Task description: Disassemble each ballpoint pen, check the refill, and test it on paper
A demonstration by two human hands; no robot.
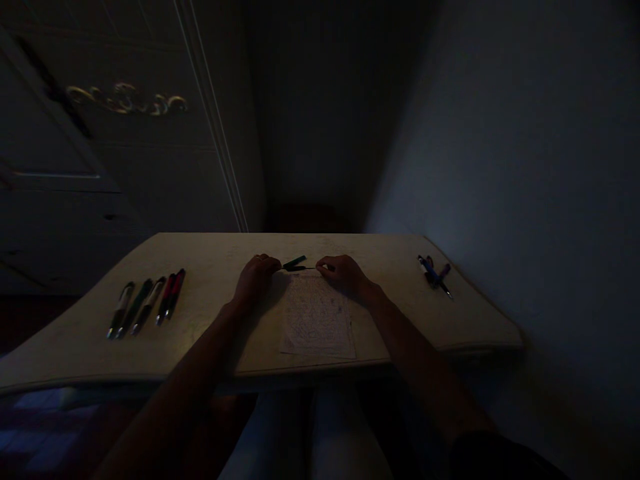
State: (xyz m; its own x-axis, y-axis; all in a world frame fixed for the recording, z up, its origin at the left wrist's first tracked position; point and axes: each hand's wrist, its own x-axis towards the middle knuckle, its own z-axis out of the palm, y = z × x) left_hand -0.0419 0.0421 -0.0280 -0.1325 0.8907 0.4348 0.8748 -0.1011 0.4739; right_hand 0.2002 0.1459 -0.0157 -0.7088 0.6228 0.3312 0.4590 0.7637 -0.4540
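At the far edge of the paper, my left hand point(257, 277) is closed, its thumb and fingertips pinching the left end of a short dark pen part point(298, 269). My right hand point(344, 272) pinches a thin dark pen refill point(311, 268), which reaches left to that part. Just behind them a green pen barrel point(295, 261) lies slanted on the table. Beneath my hands is a sheet of paper point(317, 320) covered with fine line drawing or writing. Dim light hides the small details.
On the left of the pale table point(210, 253), several pens point(145, 307) lie side by side. A small pile of blue and dark pens point(434, 273) rests at the right. A wall point(525, 167) borders the right side; a cabinet point(125, 167) with gold ornament stands at left.
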